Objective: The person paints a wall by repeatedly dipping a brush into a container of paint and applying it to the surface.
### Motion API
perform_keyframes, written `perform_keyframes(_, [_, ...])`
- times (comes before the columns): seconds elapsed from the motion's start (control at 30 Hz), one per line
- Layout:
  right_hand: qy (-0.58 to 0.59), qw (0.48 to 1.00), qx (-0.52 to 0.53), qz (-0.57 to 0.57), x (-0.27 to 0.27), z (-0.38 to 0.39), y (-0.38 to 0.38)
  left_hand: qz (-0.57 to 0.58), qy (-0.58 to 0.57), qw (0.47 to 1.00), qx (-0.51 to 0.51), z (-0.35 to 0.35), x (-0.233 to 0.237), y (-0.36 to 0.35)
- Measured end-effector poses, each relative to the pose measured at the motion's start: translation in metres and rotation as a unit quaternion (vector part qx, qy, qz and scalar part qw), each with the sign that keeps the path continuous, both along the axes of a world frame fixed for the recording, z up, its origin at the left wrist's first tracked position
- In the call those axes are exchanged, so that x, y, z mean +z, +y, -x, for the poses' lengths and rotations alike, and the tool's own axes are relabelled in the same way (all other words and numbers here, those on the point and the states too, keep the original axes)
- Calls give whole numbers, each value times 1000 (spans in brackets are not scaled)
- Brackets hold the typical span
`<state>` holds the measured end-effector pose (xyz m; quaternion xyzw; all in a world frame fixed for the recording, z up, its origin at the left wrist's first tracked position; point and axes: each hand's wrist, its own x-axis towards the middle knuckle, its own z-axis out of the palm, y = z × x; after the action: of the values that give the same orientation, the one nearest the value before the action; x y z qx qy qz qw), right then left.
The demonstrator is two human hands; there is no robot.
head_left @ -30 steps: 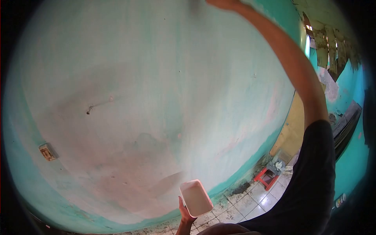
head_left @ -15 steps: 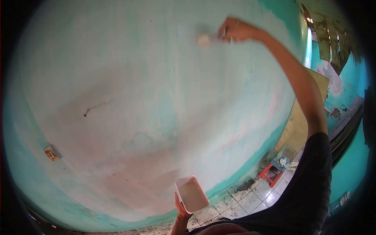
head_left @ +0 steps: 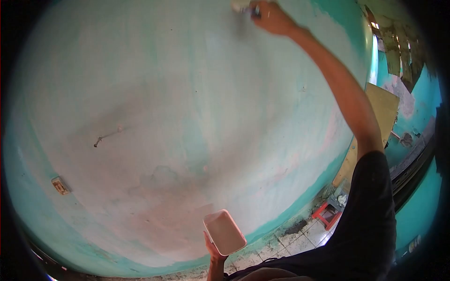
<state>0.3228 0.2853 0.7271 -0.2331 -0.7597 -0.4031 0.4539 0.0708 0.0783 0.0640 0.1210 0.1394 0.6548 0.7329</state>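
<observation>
My right hand is raised at the top of the view, closed around the dark handle of a paintbrush. The brush's pale bristles point left and are right at the wall. Streaky whitish paint over green covers the wall. Low in the view, my left hand grips a rectangular plastic tub from its left side and underneath. The tub is tilted toward me, with a pale rim and a smooth pale surface inside.
A wall box sits at the lower left, and a short wire sticks out of the wall. On the tiled floor at right stands a red stool with things on it. A yellowish board leans behind my right arm.
My right hand has moved up with the paintbrush, to the top edge of the view. The tub and my left hand sit slightly further left as the view shifts a little.
</observation>
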Motion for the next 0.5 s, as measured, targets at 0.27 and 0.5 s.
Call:
perform_keyframes(0.27, [-119,915,-68,381,-158,-24,-75,-3,-38,997,-64,-1,16,-8])
perform_keyframes(0.5, [17,963,-6,268,16,-47,-77,10,15,1000,-20,-13,6,-29])
